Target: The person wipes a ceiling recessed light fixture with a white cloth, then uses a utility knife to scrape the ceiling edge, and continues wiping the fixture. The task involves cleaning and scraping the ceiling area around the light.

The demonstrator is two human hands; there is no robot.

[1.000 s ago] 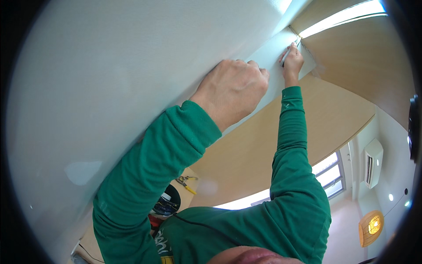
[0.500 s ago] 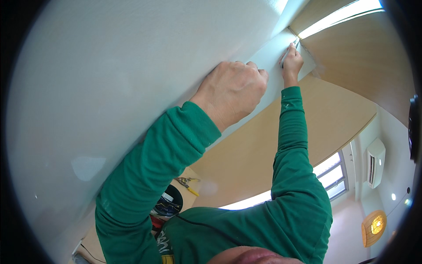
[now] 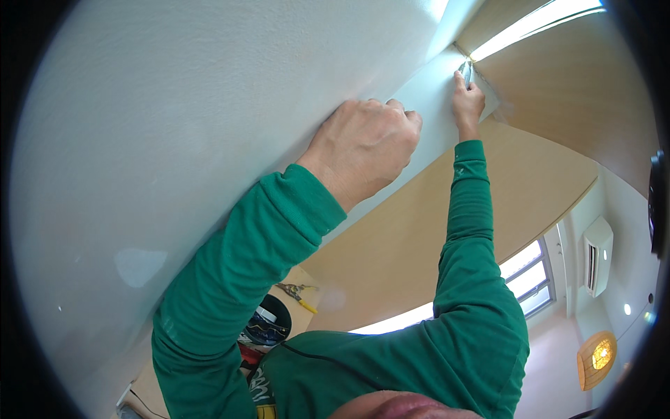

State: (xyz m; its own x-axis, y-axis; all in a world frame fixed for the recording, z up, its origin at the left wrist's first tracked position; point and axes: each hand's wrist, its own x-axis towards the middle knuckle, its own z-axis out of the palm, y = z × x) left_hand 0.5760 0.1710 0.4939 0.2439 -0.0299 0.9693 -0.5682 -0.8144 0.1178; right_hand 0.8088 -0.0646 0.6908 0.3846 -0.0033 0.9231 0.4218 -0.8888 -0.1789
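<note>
High at the upper right, my right hand (image 3: 469, 105) is closed around a slim grey tool that looks like a utility knife (image 3: 465, 72). Its tip meets the corner where the white panel joins the wooden panel (image 3: 565, 77), beside a bright strip of light (image 3: 534, 31). My left hand (image 3: 363, 146) is closer to me, curled into a fist against the white wall surface (image 3: 174, 119). Its fingertips are turned away, so whatever it may hold is hidden.
Below my left arm a dark round container (image 3: 276, 321) holds small items, with yellow-handled pliers (image 3: 300, 297) beside it. A wide wooden panel (image 3: 412, 244) spans the middle. Further right are a window (image 3: 527, 279), an air conditioner (image 3: 598, 257) and a woven lamp (image 3: 597, 359).
My right hand has shifted slightly down and right, and the knife has turned more upright, its tip still at the corner. The left hand has moved slightly left and stays closed.
</note>
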